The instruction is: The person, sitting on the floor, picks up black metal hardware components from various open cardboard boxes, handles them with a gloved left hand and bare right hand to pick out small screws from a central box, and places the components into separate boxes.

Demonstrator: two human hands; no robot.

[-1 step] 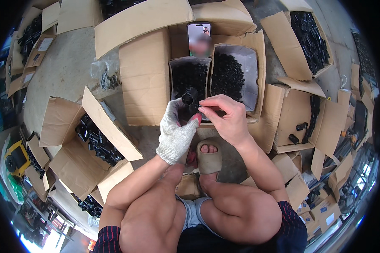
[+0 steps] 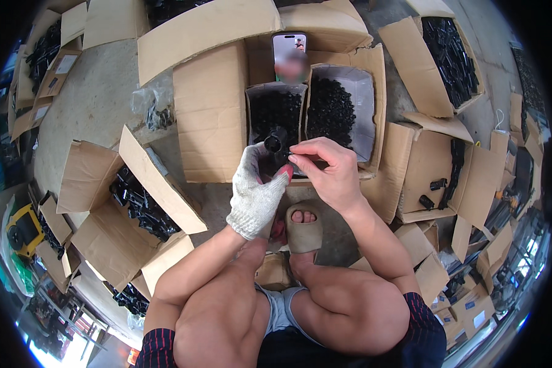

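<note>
My left hand [image 2: 253, 191] wears a whitish knit glove, with the thumb tip showing red. It is closed around a black tubular plastic part [image 2: 272, 143], whose round open end points up and away. My bare right hand [image 2: 329, 170] pinches thumb and forefinger together against the right side of that part. Whatever is between those fingertips is too small to make out. Just beyond my hands are two grey-lined trays inside a cardboard box: the left tray holds small black pieces [image 2: 276, 110], the right tray more small black pieces [image 2: 330, 110].
A phone [image 2: 290, 58] stands upright behind the trays. The large cardboard box [image 2: 210, 116] surrounds them. Open boxes of black parts stand at left [image 2: 95, 211], far right [image 2: 411, 64] and right [image 2: 411, 178]. A clear plastic bag [image 2: 153, 101] lies on the floor. My sandalled foot [image 2: 304, 233] is below my hands.
</note>
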